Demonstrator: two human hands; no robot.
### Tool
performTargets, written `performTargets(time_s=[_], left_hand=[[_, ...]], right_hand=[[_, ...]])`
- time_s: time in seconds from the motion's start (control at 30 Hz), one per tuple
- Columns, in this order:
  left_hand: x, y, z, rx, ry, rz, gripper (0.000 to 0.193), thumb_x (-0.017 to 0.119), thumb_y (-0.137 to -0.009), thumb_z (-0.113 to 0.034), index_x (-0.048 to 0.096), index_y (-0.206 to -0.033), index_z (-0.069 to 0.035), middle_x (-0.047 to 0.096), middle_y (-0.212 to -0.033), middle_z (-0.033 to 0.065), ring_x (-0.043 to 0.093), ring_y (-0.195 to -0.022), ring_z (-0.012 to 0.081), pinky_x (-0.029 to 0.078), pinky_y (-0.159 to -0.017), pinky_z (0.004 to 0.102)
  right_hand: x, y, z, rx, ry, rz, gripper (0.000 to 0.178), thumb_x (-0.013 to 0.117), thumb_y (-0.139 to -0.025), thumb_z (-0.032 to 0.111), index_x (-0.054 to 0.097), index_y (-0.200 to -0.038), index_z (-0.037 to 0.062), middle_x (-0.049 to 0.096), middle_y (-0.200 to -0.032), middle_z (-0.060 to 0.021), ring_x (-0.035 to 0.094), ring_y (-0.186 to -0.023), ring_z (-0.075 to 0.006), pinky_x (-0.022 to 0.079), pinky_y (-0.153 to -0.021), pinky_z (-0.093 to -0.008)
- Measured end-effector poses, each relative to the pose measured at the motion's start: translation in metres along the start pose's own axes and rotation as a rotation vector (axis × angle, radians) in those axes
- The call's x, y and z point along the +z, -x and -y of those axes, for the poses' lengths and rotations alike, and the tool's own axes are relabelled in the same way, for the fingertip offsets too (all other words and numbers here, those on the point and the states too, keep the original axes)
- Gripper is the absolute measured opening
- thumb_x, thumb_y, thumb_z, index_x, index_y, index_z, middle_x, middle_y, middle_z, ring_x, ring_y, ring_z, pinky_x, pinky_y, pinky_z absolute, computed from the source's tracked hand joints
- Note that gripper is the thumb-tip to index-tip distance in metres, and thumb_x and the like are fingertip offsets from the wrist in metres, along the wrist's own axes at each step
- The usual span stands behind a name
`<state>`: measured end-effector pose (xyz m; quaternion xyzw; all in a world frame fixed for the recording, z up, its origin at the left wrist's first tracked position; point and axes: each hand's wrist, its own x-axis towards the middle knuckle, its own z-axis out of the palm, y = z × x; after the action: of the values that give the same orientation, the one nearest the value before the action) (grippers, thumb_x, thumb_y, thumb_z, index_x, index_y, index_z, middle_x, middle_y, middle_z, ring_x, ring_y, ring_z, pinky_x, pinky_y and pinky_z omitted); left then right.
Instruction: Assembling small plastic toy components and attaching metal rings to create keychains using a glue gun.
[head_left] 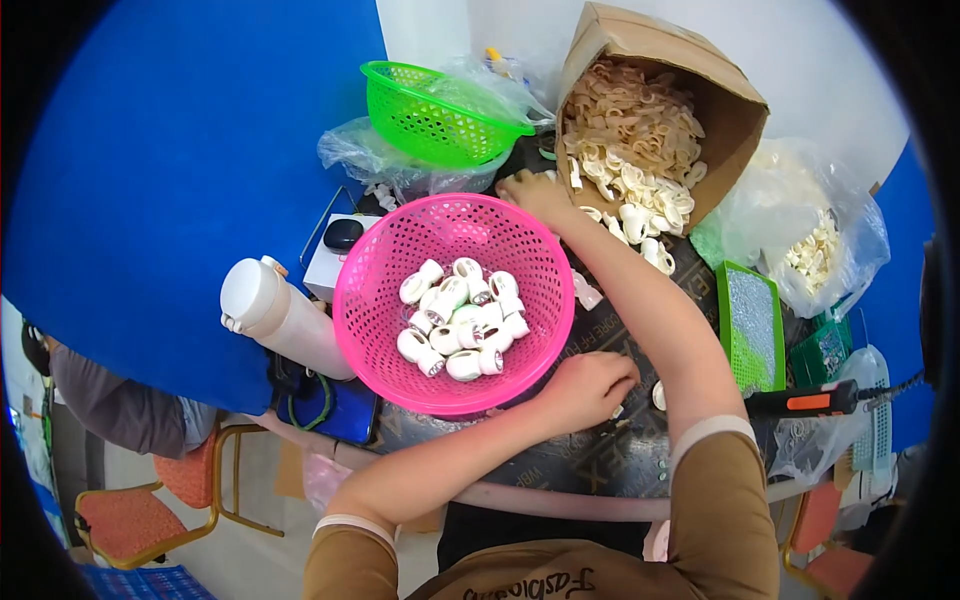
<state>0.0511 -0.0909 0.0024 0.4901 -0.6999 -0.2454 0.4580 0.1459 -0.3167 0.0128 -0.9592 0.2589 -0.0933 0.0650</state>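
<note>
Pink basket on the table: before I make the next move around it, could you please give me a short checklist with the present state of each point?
1. White parts lie inside the pink basket: ok.
2. Left hand holds nothing: cannot tell; it is curled and its palm is hidden.
3. Right hand holds nothing: cannot tell; it reaches past the basket's far side, near the green basket.
4. Lid is on the bottle beside the pink basket: ok.
5. Cardboard box keeps its contents in: not ok; pale pieces lie outside its opening.
</note>
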Motion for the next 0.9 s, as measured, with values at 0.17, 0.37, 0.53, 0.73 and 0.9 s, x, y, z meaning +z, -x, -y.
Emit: performTargets(time_s=[0.17, 0.37, 0.53, 0.73, 0.9], left_hand=[[-0.001, -0.001, 0.006, 0.043, -0.097, -0.025, 0.009, 0.056, -0.078, -0.009, 0.059, -0.085, -0.004, 0.061, -0.080, 0.0128, 0.061, -0.076, 0.0301, 0.048, -0.066, 0.0384], [-0.007, 0.001, 0.009, 0.015, -0.135, -0.055, 0.010, 0.055, -0.078, -0.010, 0.060, -0.082, -0.004, 0.060, -0.078, 0.0127, 0.059, -0.076, 0.0310, 0.047, -0.067, 0.0394], [-0.003, -0.004, 0.005, 0.028, -0.159, 0.025, 0.010, 0.054, -0.078, -0.012, 0.060, -0.081, -0.004, 0.060, -0.077, 0.0126, 0.059, -0.076, 0.0303, 0.047, -0.067, 0.0398], [-0.007, 0.001, 0.001, 0.023, -0.151, 0.039, 0.008, 0.055, -0.078, -0.011, 0.058, -0.082, -0.005, 0.058, -0.076, 0.0107, 0.058, -0.078, 0.0294, 0.047, -0.067, 0.0397], [-0.013, 0.002, -0.001, -0.004, -0.173, 0.049, 0.007, 0.055, -0.078, -0.010, 0.057, -0.082, -0.004, 0.057, -0.077, 0.0100, 0.057, -0.078, 0.0288, 0.047, -0.067, 0.0399]], right_hand=[[-0.006, 0.080, -0.003, -0.154, 0.091, 0.033, 0.048, 0.049, -0.081, 0.044, 0.051, -0.121, 0.0164, 0.052, -0.118, -0.0127, 0.050, -0.111, -0.0300, 0.028, -0.097, -0.0550], [-0.078, 0.133, 0.013, -0.083, 0.037, 0.535, 0.031, 0.055, -0.078, 0.037, 0.069, -0.090, 0.0123, 0.064, -0.099, -0.0134, 0.059, -0.095, -0.0293, 0.046, -0.082, -0.0425], [-0.057, 0.084, 0.004, -0.291, -0.166, -0.114, 0.028, 0.051, -0.084, 0.023, 0.063, -0.104, 0.0076, 0.061, -0.104, -0.0139, 0.057, -0.097, -0.0295, 0.046, -0.082, -0.0362], [-0.020, 0.020, -0.003, -0.498, -0.182, -0.062, 0.041, 0.052, -0.085, 0.029, 0.051, -0.121, 0.0093, 0.047, -0.127, -0.0165, 0.049, -0.112, -0.0325, 0.042, -0.092, -0.0359], [0.000, 0.005, 0.030, -0.637, -0.718, 0.169, 0.038, 0.059, -0.083, 0.021, 0.053, -0.115, 0.0007, 0.055, -0.118, -0.0145, 0.053, -0.108, -0.0221, 0.041, -0.093, -0.0345]])
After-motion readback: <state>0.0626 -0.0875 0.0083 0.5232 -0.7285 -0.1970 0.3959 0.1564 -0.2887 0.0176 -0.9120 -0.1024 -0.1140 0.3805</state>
